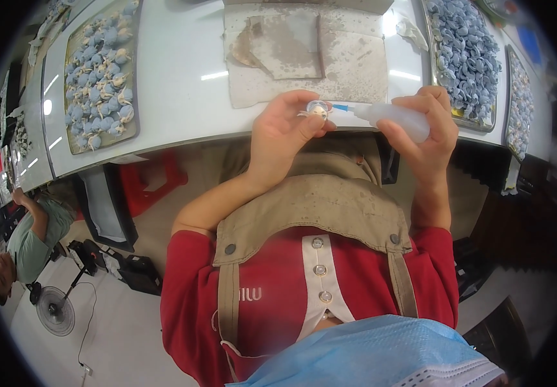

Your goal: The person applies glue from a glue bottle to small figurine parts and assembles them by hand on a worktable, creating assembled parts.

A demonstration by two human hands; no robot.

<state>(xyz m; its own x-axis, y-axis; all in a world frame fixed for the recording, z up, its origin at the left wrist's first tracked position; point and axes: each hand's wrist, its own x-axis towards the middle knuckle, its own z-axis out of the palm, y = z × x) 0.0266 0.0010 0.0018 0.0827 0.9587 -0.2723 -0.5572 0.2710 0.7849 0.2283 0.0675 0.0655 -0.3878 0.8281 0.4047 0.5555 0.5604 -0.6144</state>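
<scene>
Pinched in the fingers of my left hand [282, 132] is a small doll head [318, 111] with a pale face and a blue-grey top. My right hand [430, 126] is wrapped round a translucent white squeeze bottle [402, 120], tipped on its side. Its thin blue nozzle [340, 108] points left and reaches the edge of the doll head; whether it touches cannot be made out. Both hands are above the near edge of the white table [182, 84]. Beyond them lies a stained cardboard sheet [356, 64].
On the left, a tray [133, 122] holds several blue-grey and cream pieces. At the right stands a tray [434, 48] heaped with blue-grey parts, with another tray [519, 97] beyond it. A co-worker [43, 222] sits far left, near a fan [55, 311] and a red stool [156, 177].
</scene>
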